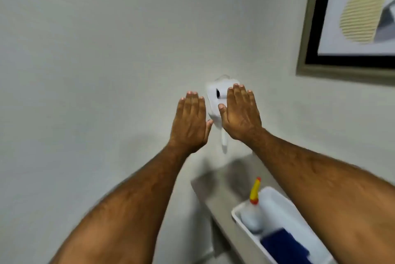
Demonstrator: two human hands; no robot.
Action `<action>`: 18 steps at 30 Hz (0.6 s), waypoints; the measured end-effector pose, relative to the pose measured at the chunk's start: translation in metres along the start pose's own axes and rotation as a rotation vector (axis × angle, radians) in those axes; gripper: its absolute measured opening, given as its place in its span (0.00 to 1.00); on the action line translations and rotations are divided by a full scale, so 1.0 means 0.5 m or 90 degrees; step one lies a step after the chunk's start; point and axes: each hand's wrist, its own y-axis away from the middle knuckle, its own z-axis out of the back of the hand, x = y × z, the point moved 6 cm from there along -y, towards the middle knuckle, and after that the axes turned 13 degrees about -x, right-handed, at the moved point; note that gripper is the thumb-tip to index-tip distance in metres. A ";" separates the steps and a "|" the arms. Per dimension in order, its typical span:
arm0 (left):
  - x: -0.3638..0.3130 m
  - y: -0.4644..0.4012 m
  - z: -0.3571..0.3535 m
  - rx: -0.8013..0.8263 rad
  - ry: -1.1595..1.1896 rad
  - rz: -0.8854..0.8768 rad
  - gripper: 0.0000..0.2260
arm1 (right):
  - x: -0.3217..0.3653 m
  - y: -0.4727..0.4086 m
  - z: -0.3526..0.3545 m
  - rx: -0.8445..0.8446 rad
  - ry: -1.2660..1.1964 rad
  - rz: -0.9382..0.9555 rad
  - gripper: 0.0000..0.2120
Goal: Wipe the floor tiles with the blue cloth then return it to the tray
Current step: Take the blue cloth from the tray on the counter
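Below my arms, a narrow grey ledge (215, 197) ran along the pale wall, slanting from the middle of my view down toward the lower right corner. A white plastic tray (239, 218) sat directly on it, at its near end, filling most of the ledge's width. The stretch of ledge beyond the tray, toward the wall-mounted white fitting, lay in soft shadow. Inside the tray stood a pale bottle (252, 218) with a yellow and red nozzle, upright at the far end, and the blue cloth (284, 244) lay beside it toward the near end, against the tray's wall.
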 end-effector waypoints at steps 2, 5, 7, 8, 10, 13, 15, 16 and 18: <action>-0.086 0.066 -0.062 0.056 0.046 -0.011 0.30 | -0.055 0.085 -0.042 0.049 0.028 -0.049 0.29; -0.237 0.211 -0.159 0.160 0.128 -0.016 0.28 | -0.164 0.284 -0.111 0.177 0.060 -0.133 0.29; -0.313 0.302 -0.205 0.224 0.163 -0.012 0.25 | -0.224 0.419 -0.127 0.219 0.078 -0.187 0.29; -0.349 0.344 -0.226 0.250 0.183 -0.013 0.21 | -0.247 0.482 -0.128 0.231 0.089 -0.212 0.28; -0.417 0.441 -0.273 0.316 0.217 -0.019 0.14 | -0.300 0.618 -0.140 0.285 0.152 -0.250 0.26; -0.484 0.547 -0.310 0.384 0.250 -0.019 0.09 | -0.353 0.768 -0.157 0.430 0.192 -0.329 0.23; -0.504 0.572 -0.330 0.406 0.269 0.051 0.08 | -0.372 0.819 -0.177 0.534 0.188 -0.334 0.18; -0.505 0.573 -0.339 0.421 0.276 0.104 0.08 | -0.376 0.827 -0.183 0.568 0.182 -0.340 0.14; -0.510 0.573 -0.364 0.454 0.272 0.169 0.10 | -0.382 0.831 -0.191 0.607 0.162 -0.382 0.11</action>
